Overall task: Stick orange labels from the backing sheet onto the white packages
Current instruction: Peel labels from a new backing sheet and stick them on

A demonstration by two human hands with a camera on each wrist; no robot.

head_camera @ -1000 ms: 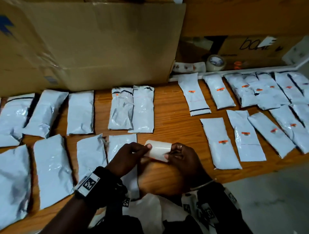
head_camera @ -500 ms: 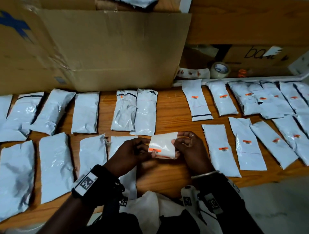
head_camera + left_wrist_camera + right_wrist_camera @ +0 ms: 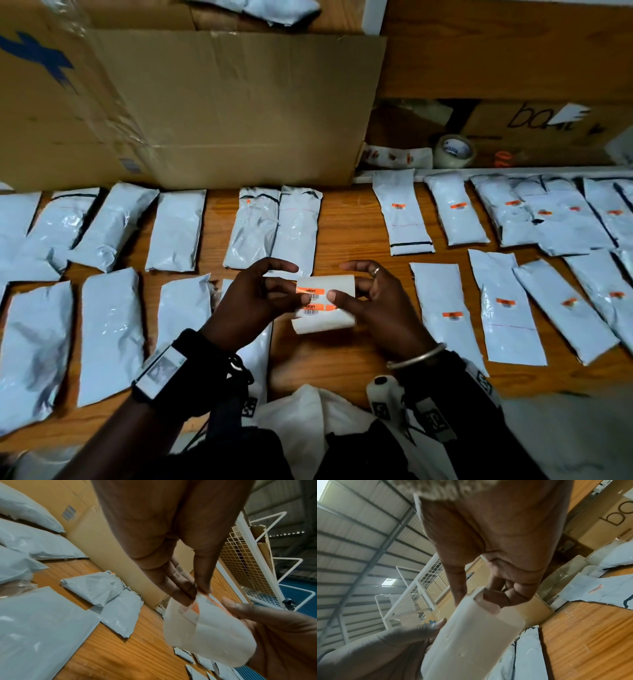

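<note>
Orange labels (image 3: 310,291) sit mid-frame on the backing sheet (image 3: 323,320) your right hand (image 3: 380,301) grips; your left hand (image 3: 255,301) pinches one label's edge.

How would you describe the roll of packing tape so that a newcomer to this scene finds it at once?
Start at the big cardboard box standing behind the wooden table. To its right, a low recess opens behind the table's back edge; the tape roll sits there on its side. It is the only round thing there, unlike the flat white packages in front of it.
</note>
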